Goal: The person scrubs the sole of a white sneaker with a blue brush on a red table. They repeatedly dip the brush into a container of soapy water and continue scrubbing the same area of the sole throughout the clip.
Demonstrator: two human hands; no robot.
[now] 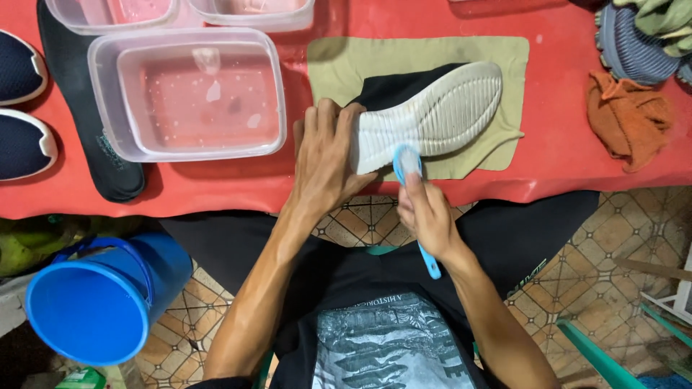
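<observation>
A black shoe lies on its side on an olive cloth point(490, 57), its ribbed white sole point(440, 115) turned toward me. My left hand point(326, 155) grips the heel end of the shoe and holds it down. My right hand point(425, 212) is closed around a blue brush point(407, 164). The brush's head rests against the lower edge of the sole near the heel, and its handle sticks out below my wrist.
A clear plastic tub point(189, 94) of water stands left of the shoe, with two more tubs behind it. A black insole point(86, 137) and two dark shoes point(21, 108) lie at the left. Rags point(627, 115) sit at the right. A blue bucket point(101, 299) stands on the floor.
</observation>
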